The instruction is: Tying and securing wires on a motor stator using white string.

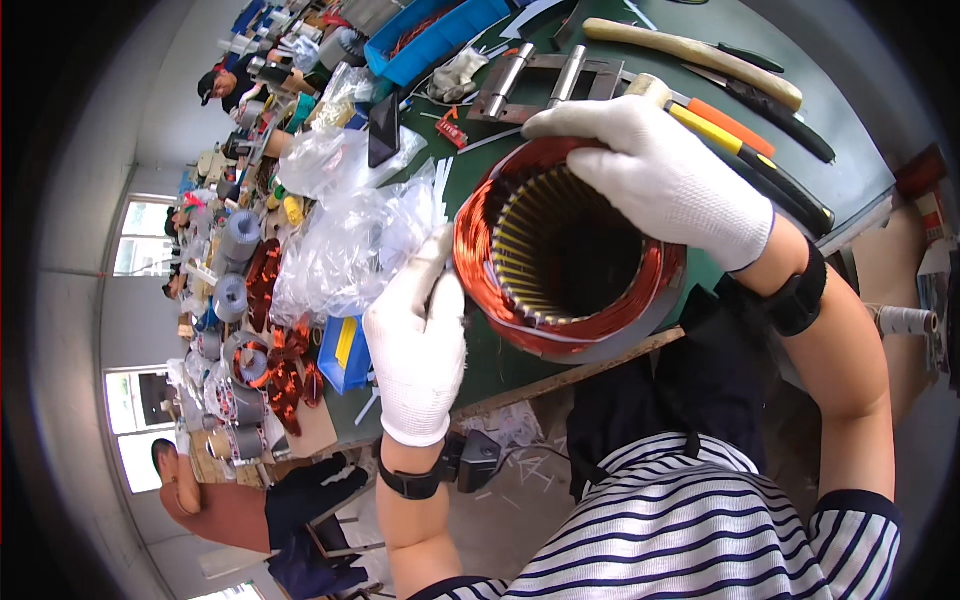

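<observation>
Here I am, looking down on a copper-wound stator [530, 245], its round bore turned up towards me, right at the front edge of the green table [490, 372]. My right grip [670, 180], gloved in white, is clamped on the far right of its rim, one finger stretched along the outside and the thumb lying over the red-brown windings. Over on the other flank, my left grip [418, 350] sits against the outer side, fingers pointing away from me; from this angle I can't fairly tell whether it's squeezing or merely resting there. Yellow-edged slots line the bore, dark deeper in.

Beyond the ring, a metal frame with two bright cylinders [540, 85], then a long wooden handle [695, 62] and an orange-handled tool [732, 128] off to the right. Leftwards, a black phone [383, 131] beside crumpled clear plastic bags [345, 250], and a blue bin [435, 42] at the back.
</observation>
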`<action>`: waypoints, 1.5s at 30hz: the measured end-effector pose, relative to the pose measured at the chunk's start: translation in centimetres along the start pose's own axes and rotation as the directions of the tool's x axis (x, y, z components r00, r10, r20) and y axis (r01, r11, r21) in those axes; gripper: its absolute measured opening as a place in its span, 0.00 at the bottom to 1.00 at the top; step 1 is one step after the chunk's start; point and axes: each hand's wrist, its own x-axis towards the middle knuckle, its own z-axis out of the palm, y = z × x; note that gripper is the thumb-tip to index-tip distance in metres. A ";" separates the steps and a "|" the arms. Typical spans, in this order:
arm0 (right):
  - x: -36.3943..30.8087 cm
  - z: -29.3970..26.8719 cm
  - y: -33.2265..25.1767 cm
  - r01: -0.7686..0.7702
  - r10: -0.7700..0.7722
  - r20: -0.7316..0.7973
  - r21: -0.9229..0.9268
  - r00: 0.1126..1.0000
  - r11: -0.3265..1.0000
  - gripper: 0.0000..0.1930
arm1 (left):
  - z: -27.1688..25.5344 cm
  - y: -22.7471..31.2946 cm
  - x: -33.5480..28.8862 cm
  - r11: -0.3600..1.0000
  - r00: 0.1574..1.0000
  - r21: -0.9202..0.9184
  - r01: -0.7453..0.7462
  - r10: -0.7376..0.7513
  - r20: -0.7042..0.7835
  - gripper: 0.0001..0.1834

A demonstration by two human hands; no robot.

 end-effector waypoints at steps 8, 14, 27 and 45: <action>0.0 0.6 0.0 -0.044 0.044 -0.032 -0.009 0.999 0.999 0.17 | -0.5 -0.9 1.3 0.994 0.988 0.009 -0.109 0.107 0.108 0.21; 0.1 0.4 -0.4 -0.071 0.070 -0.062 -0.014 0.996 0.997 0.17 | 0.6 -0.9 2.6 0.988 0.988 -0.051 -0.143 0.146 0.057 0.19; 0.4 0.2 -2.4 0.010 0.030 0.085 -0.444 0.996 0.896 0.21 | 0.0 -1.0 2.9 0.983 0.989 -0.177 -0.044 0.068 0.131 0.18; 0.9 0.8 -2.9 0.320 -0.249 0.202 -0.600 0.947 0.733 0.26 | 1.2 -1.5 1.1 0.950 0.997 -0.309 0.056 -0.069 -0.033 0.17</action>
